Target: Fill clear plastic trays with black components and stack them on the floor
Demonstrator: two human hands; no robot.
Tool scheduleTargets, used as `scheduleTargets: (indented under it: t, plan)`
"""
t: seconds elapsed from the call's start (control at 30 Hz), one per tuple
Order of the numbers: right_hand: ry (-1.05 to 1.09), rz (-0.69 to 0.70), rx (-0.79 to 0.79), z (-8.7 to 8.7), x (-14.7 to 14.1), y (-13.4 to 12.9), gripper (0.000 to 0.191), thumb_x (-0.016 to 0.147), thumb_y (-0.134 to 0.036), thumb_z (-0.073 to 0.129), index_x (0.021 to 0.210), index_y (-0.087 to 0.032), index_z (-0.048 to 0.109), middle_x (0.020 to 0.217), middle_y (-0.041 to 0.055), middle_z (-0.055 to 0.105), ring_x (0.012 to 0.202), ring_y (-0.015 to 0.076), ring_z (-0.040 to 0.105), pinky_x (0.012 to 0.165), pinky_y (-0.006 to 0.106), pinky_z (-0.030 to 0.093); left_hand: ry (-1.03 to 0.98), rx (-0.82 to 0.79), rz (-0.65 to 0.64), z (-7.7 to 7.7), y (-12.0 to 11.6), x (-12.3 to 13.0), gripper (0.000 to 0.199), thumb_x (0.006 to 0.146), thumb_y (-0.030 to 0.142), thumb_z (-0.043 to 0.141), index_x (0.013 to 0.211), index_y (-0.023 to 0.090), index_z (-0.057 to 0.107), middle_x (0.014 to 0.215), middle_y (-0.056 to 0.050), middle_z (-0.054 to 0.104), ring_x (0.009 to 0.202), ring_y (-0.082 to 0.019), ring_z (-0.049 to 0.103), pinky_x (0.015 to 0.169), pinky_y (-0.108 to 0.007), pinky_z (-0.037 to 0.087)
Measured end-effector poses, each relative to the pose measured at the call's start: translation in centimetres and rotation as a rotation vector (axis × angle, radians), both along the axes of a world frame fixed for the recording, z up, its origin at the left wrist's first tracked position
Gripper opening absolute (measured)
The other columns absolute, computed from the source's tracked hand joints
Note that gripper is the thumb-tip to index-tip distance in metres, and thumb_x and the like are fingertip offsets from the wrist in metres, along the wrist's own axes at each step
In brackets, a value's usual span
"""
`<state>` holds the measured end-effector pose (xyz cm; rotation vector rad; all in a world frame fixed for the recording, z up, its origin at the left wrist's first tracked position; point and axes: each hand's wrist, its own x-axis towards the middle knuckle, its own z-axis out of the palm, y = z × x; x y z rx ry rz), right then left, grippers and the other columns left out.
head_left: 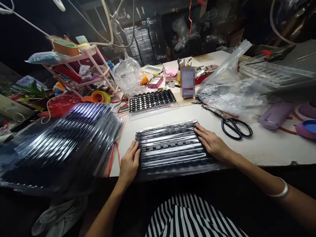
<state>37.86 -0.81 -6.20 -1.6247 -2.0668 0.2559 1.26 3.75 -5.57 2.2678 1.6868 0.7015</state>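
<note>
A clear plastic tray [170,138] with rows of small dark parts lies at the table's front edge, its near side reaching to the edge. My left hand [129,163] grips its left side, thumb and fingers close together along the rim. On the opposite side my right hand [212,144] holds the upper right edge, fingers laid against the rim. Whether more trays are stacked beneath it I cannot tell. Beyond it sits another tray [153,100] filled with black and white small parts. To the left rises a slanting pile of shiny ridged plastic trays [66,138].
Black-handled scissors [237,128] lie right of my right hand. Crumpled clear plastic bags [229,95] spread behind them. A phone [188,82] stands upright at the back. On the left is a cluttered pink rack [96,72]. Red string [112,161] hangs beside the tray pile.
</note>
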Motion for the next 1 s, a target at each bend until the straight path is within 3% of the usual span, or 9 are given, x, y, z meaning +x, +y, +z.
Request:
scheduleTargets:
  t: [0.13,0.27,0.37,0.5,0.6,0.7,0.83,0.9,1.0]
  plan:
    - [0.032,0.143,-0.069,0.8,2.3,-3.7,0.049,0.093,-0.020,0.032,0.142,-0.024,0.034,0.149,0.0064,0.032,0.135,0.0205,0.032,0.108,0.042,0.035,-0.008,-0.143,-0.170,1.5,-3.3,-2.8,0.042,0.094,0.028,0.035,0.135,0.022,0.044,0.140,-0.006,0.046,0.133,-0.019,0.035,0.110,-0.043,0.029]
    - [-0.112,0.335,-0.141,1.4,4.7,-7.3,0.068,0.083,-0.010,0.036,0.147,-0.027,0.021,0.153,0.0037,0.020,0.137,0.0247,0.026,0.106,0.044,0.037,0.207,-0.211,-0.419,2.3,-5.0,-5.7,0.058,0.090,0.007,0.028,0.143,0.030,0.026,0.149,-0.001,0.032,0.138,-0.018,0.023,0.110,-0.044,0.028]
    - [-0.261,0.370,-0.125,1.1,4.9,-8.4,0.078,0.075,-0.006,0.041,0.148,-0.022,0.019,0.155,0.0076,0.014,0.138,0.0298,0.023,0.105,0.048,0.036,0.347,-0.018,-0.435,0.9,-5.6,-5.8,0.068,0.086,0.006,0.037,0.147,0.024,0.013,0.150,-0.010,0.029,0.138,-0.024,0.021,0.109,-0.050,0.026]
    - [-0.260,0.363,0.087,0.3,4.5,-7.7,0.076,0.079,-0.002,0.040,0.148,-0.023,0.017,0.153,0.0102,0.020,0.136,0.0288,0.029,0.102,0.048,0.038,0.281,0.299,-0.397,-1.1,-5.3,-5.0,0.063,0.089,0.008,0.037,0.147,0.020,0.014,0.137,-0.015,0.048,0.132,-0.025,0.036,0.104,-0.047,0.030]
    - [-0.138,0.386,0.156,1.1,4.9,-6.3,0.062,0.088,-0.011,0.038,0.146,-0.028,0.022,0.148,0.0081,0.034,0.129,0.0252,0.041,0.099,0.045,0.042,0.183,0.338,-0.413,0.1,-4.0,-4.7,0.051,0.091,0.013,0.035,0.141,0.020,0.031,0.128,-0.011,0.058,0.120,-0.021,0.052,0.098,-0.039,0.037]
    - [0.056,0.149,0.156,3.4,4.4,-4.1,0.040,0.093,-0.033,0.034,0.130,-0.029,0.045,0.126,0.0079,0.059,0.109,0.0270,0.059,0.089,0.045,0.048,0.094,0.283,-0.085,3.6,-1.6,-3.8,0.035,0.091,0.033,0.032,0.108,0.020,0.060,0.101,-0.009,0.069,0.098,-0.024,0.062,0.087,-0.038,0.044]
    - [0.146,-0.255,0.150,6.5,1.7,-0.3,0.046,0.092,-0.050,0.028,0.110,-0.017,0.055,0.076,0.0110,0.068,0.072,0.0292,0.065,0.066,0.041,0.049,0.120,0.241,0.187,7.2,2.6,-1.3,0.053,0.094,0.041,0.013,0.089,0.017,0.061,0.072,-0.011,0.065,0.070,-0.026,0.062,0.065,-0.039,0.046]
    - [0.130,-0.326,0.004,6.8,0.3,1.5,0.046,0.093,-0.049,0.026,0.099,-0.016,0.057,0.071,0.0097,0.066,0.067,0.0259,0.063,0.061,0.035,0.046,0.177,0.173,0.222,7.2,4.7,-0.1,0.056,0.094,0.043,0.014,0.082,0.017,0.062,0.067,-0.012,0.063,0.065,-0.027,0.061,0.060,-0.038,0.044]
    - [-0.025,-0.359,-0.234,5.3,-0.7,3.5,0.047,0.095,-0.046,0.022,0.088,-0.017,0.059,0.075,0.0106,0.067,0.069,0.0236,0.063,0.061,0.031,0.043,0.279,0.055,0.204,5.3,6.7,1.1,0.058,0.093,0.043,0.019,0.069,0.015,0.064,0.062,-0.016,0.062,0.068,-0.033,0.063,0.062,-0.043,0.045]
